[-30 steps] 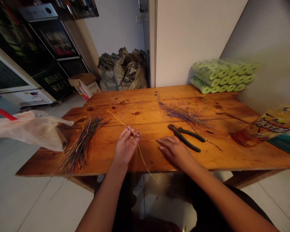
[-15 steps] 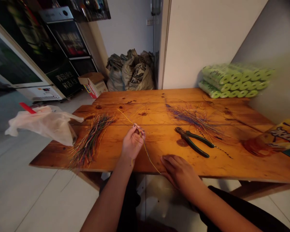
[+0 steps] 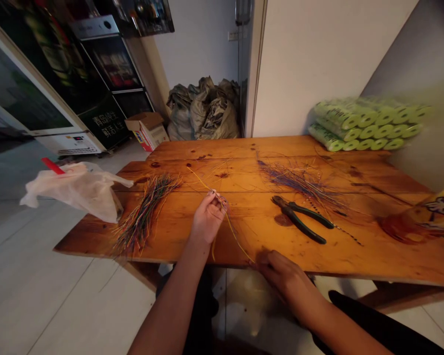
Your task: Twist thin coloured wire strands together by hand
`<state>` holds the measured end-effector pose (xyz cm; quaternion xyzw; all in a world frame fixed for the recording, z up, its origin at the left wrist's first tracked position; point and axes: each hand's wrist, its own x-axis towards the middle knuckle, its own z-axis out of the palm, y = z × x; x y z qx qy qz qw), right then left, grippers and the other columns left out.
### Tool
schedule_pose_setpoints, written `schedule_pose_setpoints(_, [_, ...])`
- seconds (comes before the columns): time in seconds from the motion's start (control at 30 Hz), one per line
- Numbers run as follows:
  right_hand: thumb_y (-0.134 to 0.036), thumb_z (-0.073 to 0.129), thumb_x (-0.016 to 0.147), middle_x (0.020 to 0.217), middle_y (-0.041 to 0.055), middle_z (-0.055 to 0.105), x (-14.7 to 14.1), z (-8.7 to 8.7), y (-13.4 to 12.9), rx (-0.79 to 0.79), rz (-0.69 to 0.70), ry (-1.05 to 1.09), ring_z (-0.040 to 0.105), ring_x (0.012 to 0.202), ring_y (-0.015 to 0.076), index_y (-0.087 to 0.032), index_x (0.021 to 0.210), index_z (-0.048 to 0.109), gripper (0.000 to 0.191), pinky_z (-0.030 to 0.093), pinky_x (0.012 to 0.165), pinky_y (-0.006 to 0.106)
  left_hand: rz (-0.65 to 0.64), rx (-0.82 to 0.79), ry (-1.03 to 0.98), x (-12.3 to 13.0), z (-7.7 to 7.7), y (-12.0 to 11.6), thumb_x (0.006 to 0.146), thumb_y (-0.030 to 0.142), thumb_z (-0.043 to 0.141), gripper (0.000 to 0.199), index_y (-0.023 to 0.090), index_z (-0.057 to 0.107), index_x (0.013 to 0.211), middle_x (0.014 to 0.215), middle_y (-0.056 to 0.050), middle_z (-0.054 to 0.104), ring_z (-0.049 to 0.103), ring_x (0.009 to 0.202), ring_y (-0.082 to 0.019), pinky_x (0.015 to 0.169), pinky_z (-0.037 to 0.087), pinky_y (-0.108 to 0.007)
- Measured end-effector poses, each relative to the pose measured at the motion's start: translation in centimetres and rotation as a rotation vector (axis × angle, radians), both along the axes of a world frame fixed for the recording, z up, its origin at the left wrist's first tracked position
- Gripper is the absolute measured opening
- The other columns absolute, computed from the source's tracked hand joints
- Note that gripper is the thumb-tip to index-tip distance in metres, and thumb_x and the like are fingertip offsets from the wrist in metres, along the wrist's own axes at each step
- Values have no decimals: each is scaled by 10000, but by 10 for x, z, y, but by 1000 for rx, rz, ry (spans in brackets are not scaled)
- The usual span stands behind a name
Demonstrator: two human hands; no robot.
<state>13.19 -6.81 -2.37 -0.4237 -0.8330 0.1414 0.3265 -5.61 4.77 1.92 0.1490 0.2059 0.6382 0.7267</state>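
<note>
A thin yellow wire (image 3: 232,230) runs between my two hands above the front part of the wooden table. My left hand (image 3: 210,214) pinches it between thumb and fingers, and its free end sticks out up and to the left. At the table's front edge, my right hand (image 3: 281,273) grips the lower part of the wire, its fingertips slightly blurred. Pliers (image 3: 303,221) with dark green handles lie to the right, jaws pointing left. Left of my left hand rests a bundle of multicoloured wires (image 3: 148,212); behind the pliers lies a looser bunch of purple and yellow wires (image 3: 299,180).
A white plastic bag (image 3: 74,190) with a red strip sits at the table's left end. Green-wrapped paper rolls (image 3: 366,123) are stacked at the back right. An orange-and-yellow package (image 3: 422,214) stands on the right. Filled sacks (image 3: 207,111) and a cardboard box (image 3: 148,130) are behind the table.
My right hand has shifted slightly right relative to the table, its fingers more curled on the wire. My left hand keeps its pinch. The whole view has moved a little.
</note>
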Motion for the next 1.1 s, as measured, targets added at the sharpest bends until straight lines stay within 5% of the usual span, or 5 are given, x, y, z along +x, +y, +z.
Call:
schedule_pose_setpoints(0.13, [-291, 491, 864, 940, 78, 652, 19, 1, 20, -216, -199, 320, 608, 875, 198, -226, 1029, 654, 240, 499, 753, 327, -83, 141, 242, 5, 1, -6, 641, 127, 662, 71, 152, 625, 696, 631, 37, 608, 563, 584, -52, 610, 453, -167])
schedule_pose_setpoints(0.27, [-407, 616, 749, 904, 65, 697, 34, 14, 41, -513, -368, 644, 635, 700, 179, -200, 913, 698, 276, 516, 701, 343, -185, 263, 602, 18, -2, -16, 616, 172, 716, 100, 145, 651, 687, 717, 5, 658, 576, 615, -68, 639, 447, -189])
schedule_pose_setpoints(0.63, [-254, 575, 789, 851, 33, 700, 30, 31, 48, -197, -315, 397, 641, 772, 171, -224, 970, 672, 207, 486, 747, 302, -337, 382, 938, 27, -4, -27, 684, 228, 667, 59, 172, 686, 685, 919, -50, 694, 572, 1019, -192, 920, 379, -320])
schedule_pose_setpoints(0.73, [-227, 587, 782, 843, 28, 694, 28, 32, 47, -172, -293, 400, 637, 765, 158, -221, 956, 667, 192, 480, 753, 285, -364, 358, 986, 30, -6, -29, 680, 242, 671, 71, 175, 686, 694, 901, -48, 707, 611, 937, -190, 891, 405, -330])
schedule_pose_setpoints(1.1, [-291, 721, 650, 831, 9, 683, 3, 26, 48, -764, -226, 1138, 614, 819, 140, -206, 829, 677, 203, 434, 834, 281, -225, 329, 949, 44, -15, -31, 661, 254, 680, 75, 182, 678, 683, 729, -14, 694, 620, 725, -147, 749, 467, -287])
